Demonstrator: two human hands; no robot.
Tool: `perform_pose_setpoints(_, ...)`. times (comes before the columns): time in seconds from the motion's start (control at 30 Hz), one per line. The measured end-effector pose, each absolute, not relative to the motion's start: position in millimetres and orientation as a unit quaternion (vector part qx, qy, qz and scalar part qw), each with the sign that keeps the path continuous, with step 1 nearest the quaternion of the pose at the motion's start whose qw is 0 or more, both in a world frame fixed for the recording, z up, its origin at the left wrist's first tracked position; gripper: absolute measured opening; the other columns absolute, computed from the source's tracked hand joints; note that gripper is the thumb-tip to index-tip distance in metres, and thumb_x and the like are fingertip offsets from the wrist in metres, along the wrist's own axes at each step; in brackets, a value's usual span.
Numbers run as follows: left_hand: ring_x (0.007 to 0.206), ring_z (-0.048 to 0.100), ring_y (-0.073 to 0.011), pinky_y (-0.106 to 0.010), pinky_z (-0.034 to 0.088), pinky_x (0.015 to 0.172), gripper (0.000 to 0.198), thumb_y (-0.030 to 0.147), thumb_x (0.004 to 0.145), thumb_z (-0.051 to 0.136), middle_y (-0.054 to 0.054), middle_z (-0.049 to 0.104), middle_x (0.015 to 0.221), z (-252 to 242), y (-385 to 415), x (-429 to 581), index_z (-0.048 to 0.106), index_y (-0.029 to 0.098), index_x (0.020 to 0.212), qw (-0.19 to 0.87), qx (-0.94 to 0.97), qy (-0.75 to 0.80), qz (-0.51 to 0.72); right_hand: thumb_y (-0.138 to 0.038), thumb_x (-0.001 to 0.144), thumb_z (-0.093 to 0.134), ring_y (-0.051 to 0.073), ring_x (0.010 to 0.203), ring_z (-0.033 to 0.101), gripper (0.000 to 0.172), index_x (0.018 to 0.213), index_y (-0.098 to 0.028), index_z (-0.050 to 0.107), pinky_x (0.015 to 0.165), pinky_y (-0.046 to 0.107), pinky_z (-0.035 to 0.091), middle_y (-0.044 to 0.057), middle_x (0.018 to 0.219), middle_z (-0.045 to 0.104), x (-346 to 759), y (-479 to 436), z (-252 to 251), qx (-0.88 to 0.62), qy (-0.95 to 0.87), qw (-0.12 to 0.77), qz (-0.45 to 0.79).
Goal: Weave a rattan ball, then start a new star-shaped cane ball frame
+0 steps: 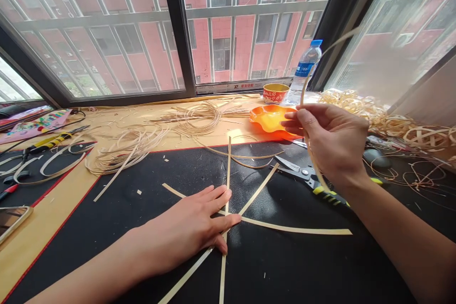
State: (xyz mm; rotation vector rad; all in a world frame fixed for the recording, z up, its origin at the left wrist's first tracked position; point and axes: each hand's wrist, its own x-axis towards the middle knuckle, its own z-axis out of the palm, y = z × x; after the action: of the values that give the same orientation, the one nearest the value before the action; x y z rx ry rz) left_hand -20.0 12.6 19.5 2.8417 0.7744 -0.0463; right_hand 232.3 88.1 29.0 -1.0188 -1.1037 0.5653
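Three flat bamboo strips [295, 229] lie crossed on a black mat [149, 199] in front of me. My left hand [194, 225] lies flat with fingers stretched out, pressing on the crossing point of the strips. My right hand [329, 140] is raised above the mat, fingers pinched on a thin curved bamboo strip [309, 73] that arcs up toward the window and also runs down past the wrist.
Scissors with yellow-black handles [309, 180] lie under my right hand. An orange dish [270, 118], a red-yellow bowl [275, 93] and a water bottle [304, 73] stand at the back. Loose coils of cane [199, 118] and shavings [359, 104] cover the sill; tools [53, 141] lie left.
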Motion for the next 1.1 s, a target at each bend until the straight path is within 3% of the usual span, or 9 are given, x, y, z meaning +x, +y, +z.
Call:
perform_pose_setpoints(0.13,0.135,0.035,-0.0303,-0.045,0.036,0.107,0.032,0.026,0.093,0.047,-0.02,0.048,0.137,19.9,13.1,-19.3,0.055,0.02,0.124,0.09,0.962,0.259,-0.02,-0.026,0.072,0.072,0.019,0.076,0.067,0.012,0.076,-0.017,0.065,0.071,0.039,0.06,0.005,0.079,0.068,238.3,94.5,24.4,-0.517,-0.473,0.59,0.401)
perform_pose_setpoints(0.33,0.134,0.036,-0.0323,-0.047,0.037,0.106,0.034,0.023,0.093,0.048,-0.021,0.046,0.138,17.7,13.7,-20.4,0.054,0.02,0.126,0.089,0.963,0.256,-0.009,-0.027,0.066,0.077,0.011,0.057,0.056,0.014,0.069,-0.018,0.067,0.054,0.025,0.055,0.001,0.068,0.059,244.3,95.8,21.7,-0.518,-0.468,0.479,0.533)
perform_pose_setpoints(0.5,0.134,0.036,-0.0337,-0.048,0.039,0.104,0.034,0.026,0.093,0.049,-0.022,0.045,0.139,17.2,13.4,-20.9,0.055,0.02,0.126,0.095,0.962,0.255,0.0,-0.033,0.06,0.081,0.011,0.06,0.055,0.025,0.073,-0.018,0.066,0.05,0.023,0.051,0.004,0.077,0.062,245.6,96.3,20.1,-0.51,-0.504,0.443,0.538)
perform_pose_setpoints(0.67,0.132,0.039,-0.0331,-0.048,0.04,0.104,0.033,0.029,0.092,0.051,-0.022,0.048,0.137,18.8,14.2,-19.1,0.057,0.02,0.123,0.094,0.962,0.257,-0.002,-0.035,0.055,0.084,0.008,0.059,0.053,0.035,0.081,-0.016,0.068,0.051,0.02,0.047,0.001,0.074,0.06,245.7,95.6,22.4,-0.512,-0.518,0.404,0.554)
perform_pose_setpoints(0.93,0.132,0.041,-0.029,-0.044,0.038,0.107,0.034,0.034,0.09,0.054,-0.016,0.055,0.13,18.4,14.5,-18.3,0.057,0.018,0.119,0.099,0.96,0.261,-0.005,-0.036,0.061,0.08,0.007,0.053,0.052,0.029,0.07,-0.014,0.062,0.05,0.02,0.044,-0.002,0.065,0.054,242.2,87.5,30.2,-0.445,-0.585,0.322,0.597)
perform_pose_setpoints(1.1,0.126,0.047,-0.0286,-0.041,0.04,0.105,0.034,0.034,0.088,0.057,-0.015,0.059,0.123,19.1,15.2,-16.3,0.058,0.014,0.115,0.101,0.961,0.258,0.011,-0.029,0.056,0.082,0.011,0.052,0.057,0.049,0.097,-0.017,0.058,0.049,0.025,0.05,-0.001,0.071,0.062,239.6,84.6,30.0,-0.474,-0.573,0.384,0.547)
